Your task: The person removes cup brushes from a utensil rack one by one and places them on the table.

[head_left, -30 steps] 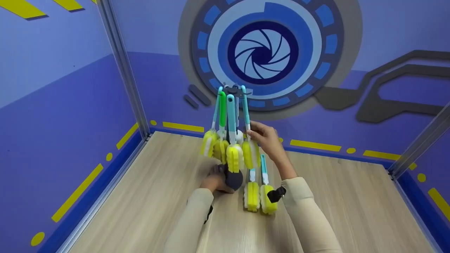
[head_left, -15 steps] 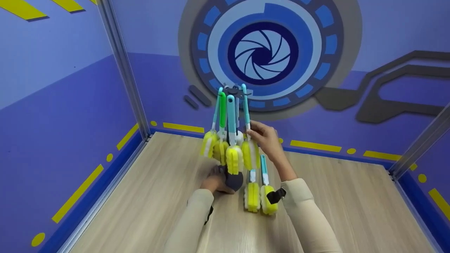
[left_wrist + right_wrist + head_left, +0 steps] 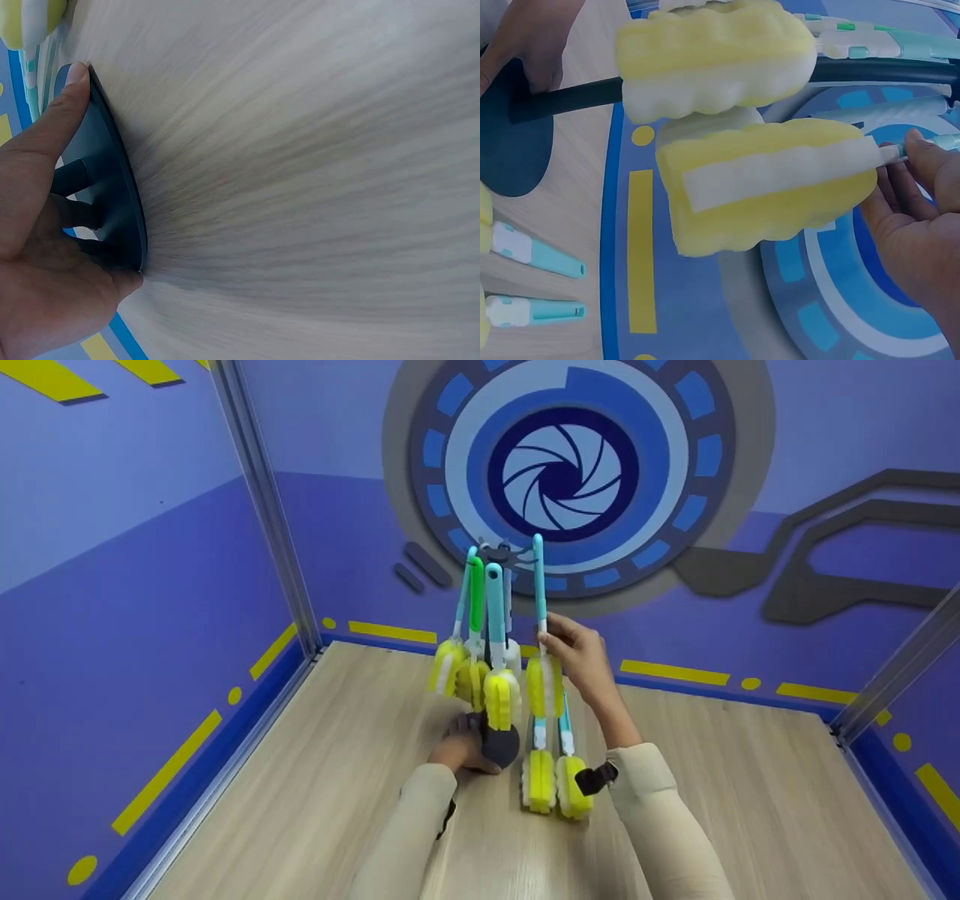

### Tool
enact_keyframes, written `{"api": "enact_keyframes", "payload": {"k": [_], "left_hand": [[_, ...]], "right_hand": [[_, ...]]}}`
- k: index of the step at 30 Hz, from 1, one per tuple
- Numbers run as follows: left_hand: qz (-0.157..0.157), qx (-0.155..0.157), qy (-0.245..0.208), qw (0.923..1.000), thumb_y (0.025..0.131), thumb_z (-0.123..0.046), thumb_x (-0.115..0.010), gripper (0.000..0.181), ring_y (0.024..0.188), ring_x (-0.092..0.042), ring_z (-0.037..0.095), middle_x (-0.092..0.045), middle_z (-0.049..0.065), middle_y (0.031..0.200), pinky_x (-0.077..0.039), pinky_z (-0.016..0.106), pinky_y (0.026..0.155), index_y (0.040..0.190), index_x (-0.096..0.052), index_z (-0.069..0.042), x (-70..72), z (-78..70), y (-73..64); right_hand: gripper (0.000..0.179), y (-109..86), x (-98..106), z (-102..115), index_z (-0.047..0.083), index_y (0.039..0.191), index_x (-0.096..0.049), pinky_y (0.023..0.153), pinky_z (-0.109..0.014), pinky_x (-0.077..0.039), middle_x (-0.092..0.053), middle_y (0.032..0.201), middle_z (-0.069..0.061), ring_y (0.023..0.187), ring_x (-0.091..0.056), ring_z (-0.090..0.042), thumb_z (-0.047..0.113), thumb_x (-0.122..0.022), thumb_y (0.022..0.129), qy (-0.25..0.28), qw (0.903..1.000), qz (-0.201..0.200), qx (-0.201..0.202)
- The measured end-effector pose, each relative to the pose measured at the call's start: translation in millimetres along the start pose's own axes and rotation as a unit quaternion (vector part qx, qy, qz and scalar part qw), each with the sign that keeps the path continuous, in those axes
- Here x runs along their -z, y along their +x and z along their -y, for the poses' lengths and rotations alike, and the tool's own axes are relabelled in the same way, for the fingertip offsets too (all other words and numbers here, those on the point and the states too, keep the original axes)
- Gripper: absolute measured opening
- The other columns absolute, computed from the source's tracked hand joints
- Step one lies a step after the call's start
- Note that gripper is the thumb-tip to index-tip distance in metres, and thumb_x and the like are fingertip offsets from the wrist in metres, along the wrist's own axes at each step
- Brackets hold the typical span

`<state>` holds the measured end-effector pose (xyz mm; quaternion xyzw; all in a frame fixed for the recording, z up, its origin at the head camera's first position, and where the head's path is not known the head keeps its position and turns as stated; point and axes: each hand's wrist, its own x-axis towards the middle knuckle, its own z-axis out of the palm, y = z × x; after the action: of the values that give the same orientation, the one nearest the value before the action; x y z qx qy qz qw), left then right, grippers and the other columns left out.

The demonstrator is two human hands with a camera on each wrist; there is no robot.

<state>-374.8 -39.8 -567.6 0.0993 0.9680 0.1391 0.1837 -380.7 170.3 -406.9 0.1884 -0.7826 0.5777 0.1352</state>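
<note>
My left hand (image 3: pixel 459 744) grips the round dark base (image 3: pixel 500 746) of a hanging rack, thumb and fingers at the disc's edge in the left wrist view. My right hand (image 3: pixel 581 649) pinches the white neck of a sponge bottle brush (image 3: pixel 545 686) with a light blue handle. This brush hangs upright at the rack's right side, handle top beside a hook arm; whether it touches the hook I cannot tell. Several other sponge brushes hang from the rack's dark hooks (image 3: pixel 504 555), one with a green handle (image 3: pixel 476 596). In the right wrist view the pinched sponge head (image 3: pixel 769 187) is close up.
Two more sponge brushes, a nearer-left one (image 3: pixel 538 784) and a right one (image 3: pixel 574 791), lie side by side on the wooden table (image 3: pixel 315 780), right of the base. A blue patterned wall (image 3: pixel 360 532) stands behind, with metal posts (image 3: pixel 262 502) at the corners.
My right hand has moved slightly right and up with the pinched brush, whose handle top now stands farther from the rack's centre. The left hand stays on the base.
</note>
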Motion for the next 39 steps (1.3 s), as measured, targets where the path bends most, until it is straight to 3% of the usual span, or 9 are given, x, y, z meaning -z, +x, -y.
{"api": "enact_keyframes", "payload": {"k": [5,12,20,25,30,39], "left_hand": [[-0.008,0.005,-0.01,0.9999,0.083,-0.053,-0.079,0.115,0.151,-0.016,0.044,-0.016,0.032,0.161,-0.024,0.047,0.121,0.156,-0.018,0.012,0.3,0.2,0.5],[-0.008,0.014,-0.02,0.9997,0.081,-0.052,-0.081,0.116,0.151,-0.017,0.042,-0.018,0.031,0.161,-0.024,0.046,0.122,0.156,-0.019,0.011,-0.4,-2.3,1.1],[-0.011,0.0,-0.01,0.9999,0.081,-0.054,-0.079,0.117,0.15,-0.018,0.043,-0.018,0.032,0.16,-0.022,0.046,0.122,0.155,-0.018,0.013,-2.0,-0.6,2.3],[-0.007,0.001,-0.003,1.0,0.081,-0.053,-0.077,0.115,0.15,-0.018,0.042,-0.019,0.032,0.16,-0.021,0.047,0.122,0.155,-0.019,0.013,-1.9,0.4,2.5],[0.003,0.008,-0.007,0.9999,0.082,-0.053,-0.076,0.115,0.152,-0.015,0.041,-0.016,0.031,0.161,-0.019,0.046,0.123,0.156,-0.016,0.012,-1.0,0.2,-0.2],[-0.019,0.018,-0.049,0.9985,0.081,-0.05,-0.081,0.116,0.153,-0.017,0.039,-0.017,0.029,0.163,-0.022,0.044,0.123,0.158,-0.018,0.009,-1.1,-0.3,-5.9]], "right_hand": [[0.037,-6.6,4,13,0.0,0.137,-0.062,0.084,-0.024,-0.055,-0.07,0.116,-0.023,0.104,-0.065,-0.038,0.007,-0.063,0.1,0.002,0.9999,0.0,-0.014],[0.037,-22.8,15,31,-0.005,0.136,-0.061,0.083,-0.022,-0.055,-0.07,0.117,-0.025,0.102,-0.065,-0.036,0.004,-0.063,0.1,-0.018,0.9994,-0.011,-0.026],[0.036,-23.6,28,-12,0.0,0.136,-0.063,0.079,-0.024,-0.056,-0.069,0.118,-0.025,0.1,-0.065,-0.034,0.007,-0.064,0.1,0.005,0.9992,-0.021,-0.035],[0.038,-28.9,31,-20,0.003,0.136,-0.064,0.084,-0.021,-0.056,-0.069,0.119,-0.022,0.099,-0.067,-0.024,0.013,-0.068,0.099,0.008,0.9987,-0.029,-0.042],[0.04,-35.1,34,-25,0.003,0.134,-0.065,0.082,-0.021,-0.056,-0.07,0.119,-0.022,0.099,-0.068,-0.023,0.014,-0.071,0.096,-0.003,0.9983,-0.039,-0.043],[0.039,-48.3,41,-36,0.002,0.128,-0.069,0.081,-0.022,-0.056,-0.072,0.114,-0.018,0.097,-0.069,-0.019,0.016,-0.077,0.092,-0.001,0.9956,-0.055,-0.076]]}}
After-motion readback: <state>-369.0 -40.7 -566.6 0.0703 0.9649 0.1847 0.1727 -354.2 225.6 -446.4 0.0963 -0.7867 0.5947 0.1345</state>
